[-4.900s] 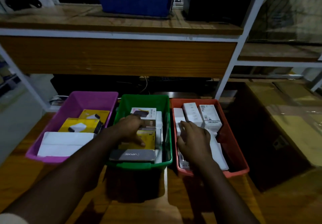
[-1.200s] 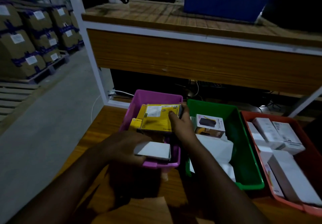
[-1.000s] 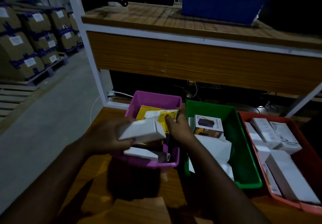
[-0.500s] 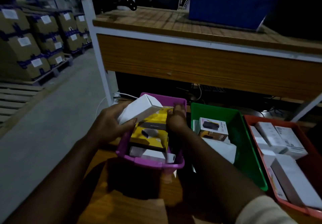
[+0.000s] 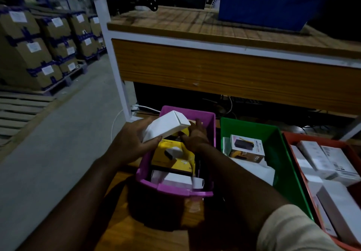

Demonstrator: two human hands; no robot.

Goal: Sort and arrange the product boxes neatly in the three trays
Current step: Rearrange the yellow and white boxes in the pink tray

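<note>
Now lifted: plain white cardboard box [image 5: 166,126], gripped by left hand [image 5: 132,141] at purple plastic tray's [image 5: 175,190] ten o'clock; right hand [image 5: 195,138] pressed on yellow product box [image 5: 173,153], grip indeterminate; slot freed for restacking.

L hand [image 5: 134,141] gripping, raised; R hand [image 5: 195,137] fingers curled, lower.

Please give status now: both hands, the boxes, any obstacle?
Left hand holds white box above purple tray. Right hand inside tray on yellow boxes. No obstacle visible.
</note>
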